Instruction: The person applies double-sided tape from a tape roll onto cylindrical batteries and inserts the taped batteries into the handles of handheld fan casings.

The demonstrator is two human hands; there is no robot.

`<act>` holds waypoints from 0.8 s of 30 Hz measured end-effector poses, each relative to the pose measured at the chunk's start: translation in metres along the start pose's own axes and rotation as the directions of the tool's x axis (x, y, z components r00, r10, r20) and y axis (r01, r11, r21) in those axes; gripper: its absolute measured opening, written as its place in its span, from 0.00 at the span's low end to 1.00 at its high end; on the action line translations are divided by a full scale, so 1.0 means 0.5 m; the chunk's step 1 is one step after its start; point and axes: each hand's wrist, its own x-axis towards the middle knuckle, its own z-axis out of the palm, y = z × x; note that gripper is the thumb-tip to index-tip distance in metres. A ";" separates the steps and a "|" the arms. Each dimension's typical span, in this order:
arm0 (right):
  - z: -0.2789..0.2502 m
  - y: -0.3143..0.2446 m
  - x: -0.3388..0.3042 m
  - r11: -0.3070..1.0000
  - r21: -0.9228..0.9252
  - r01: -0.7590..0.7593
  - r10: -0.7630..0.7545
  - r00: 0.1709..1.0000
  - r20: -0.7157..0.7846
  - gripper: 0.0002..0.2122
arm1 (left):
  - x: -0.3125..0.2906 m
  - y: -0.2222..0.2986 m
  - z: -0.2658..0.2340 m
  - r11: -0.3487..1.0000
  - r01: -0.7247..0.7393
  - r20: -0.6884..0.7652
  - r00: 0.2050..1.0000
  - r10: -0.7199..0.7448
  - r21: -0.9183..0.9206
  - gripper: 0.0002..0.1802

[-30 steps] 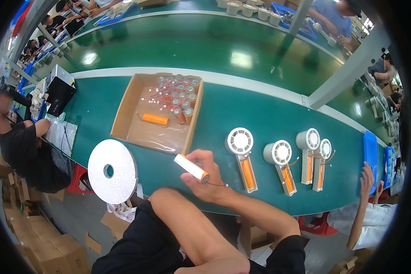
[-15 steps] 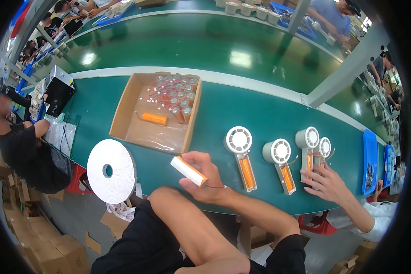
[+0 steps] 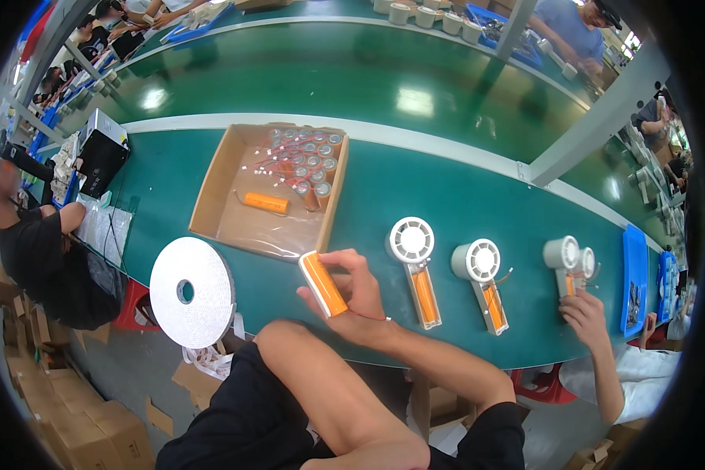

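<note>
My right hand (image 3: pixel 356 301) is closed around an orange cylindrical battery pack (image 3: pixel 326 288), thumb on one side and fingers on the other. A white strip runs along the pack's left side, and a thin lead with a small connector trails from its lower end past my wrist. The hand is over the table's near edge, just below an open cardboard box (image 3: pixel 270 244). Inside the box lie another orange battery pack (image 3: pixel 265 204) and several upright cells (image 3: pixel 313 162) with red wires and white plugs. My left hand is out of view.
A large white tape roll (image 3: pixel 204 290) stands left of my hand. Two white fan units (image 3: pixel 410 240) (image 3: pixel 478 260) with orange packs in their handles lie to the right. Further right, another person's hand (image 3: pixel 586 317) holds fan units (image 3: pixel 562 254) near a blue tray (image 3: pixel 633 274).
The battery pack has turned in my right hand: more orange and less of the white strip shows, and it stands steeper. The other person's hand has moved two fan units rightward.
</note>
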 end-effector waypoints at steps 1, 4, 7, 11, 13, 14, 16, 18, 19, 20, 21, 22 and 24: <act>0.000 0.003 0.001 1.000 -0.008 0.019 -0.019 1.000 -0.011 0.27 | -0.001 0.002 0.001 1.000 0.013 -0.012 1.000 -0.013 0.006 0.11; -0.001 -0.002 0.000 0.999 0.018 -0.037 0.038 0.999 -0.023 0.26 | 0.000 0.003 -0.002 1.000 0.012 -0.015 1.000 -0.012 0.008 0.11; -0.004 -0.013 0.004 0.996 0.021 -0.085 0.085 0.996 -0.010 0.25 | 0.002 -0.002 -0.002 1.000 -0.027 -0.008 1.000 0.027 0.001 0.11; -0.015 -0.009 0.000 1.000 0.022 -0.018 0.019 1.000 -0.012 0.25 | 0.001 -0.028 0.017 0.998 -0.055 -0.014 0.998 0.055 -0.013 0.10; -0.017 -0.012 0.001 0.999 0.034 -0.011 0.011 1.000 -0.012 0.25 | 0.001 -0.033 0.020 0.998 -0.067 -0.013 0.998 0.067 -0.001 0.10; -0.016 -0.013 0.002 0.999 0.043 -0.004 0.005 1.000 -0.016 0.26 | 0.003 -0.035 0.021 0.997 -0.072 -0.012 0.997 0.072 0.005 0.10; -0.015 -0.012 0.003 0.999 0.039 -0.010 0.010 1.000 -0.017 0.26 | 0.004 -0.036 0.022 0.997 -0.082 -0.014 0.997 0.082 0.012 0.10; -0.013 -0.011 0.004 0.999 0.037 -0.016 0.017 1.000 -0.020 0.26 | 0.005 -0.038 0.023 0.996 -0.091 -0.014 0.996 0.092 0.022 0.10; -0.012 -0.010 0.004 0.998 0.054 -0.040 0.042 0.999 -0.028 0.26 | 0.006 -0.041 0.023 0.995 -0.096 -0.014 0.995 0.097 0.028 0.10; -0.010 -0.009 0.005 0.995 0.072 -0.064 0.067 0.997 -0.034 0.26 | 0.007 -0.043 0.023 0.994 -0.103 -0.014 0.995 0.103 0.034 0.10; -0.007 -0.007 0.004 0.995 0.079 -0.062 0.064 0.998 -0.024 0.26 | 0.008 -0.045 0.024 0.993 -0.115 -0.014 0.993 0.115 0.038 0.10; -0.005 -0.004 0.003 0.995 0.066 -0.077 0.080 0.995 -0.050 0.25 | 0.009 -0.047 0.026 0.991 -0.129 -0.014 0.991 0.130 0.041 0.10; -0.002 -0.008 0.004 0.994 0.062 -0.088 0.092 0.994 -0.062 0.24 | 0.014 -0.051 0.029 0.986 -0.160 -0.016 0.987 0.161 0.046 0.10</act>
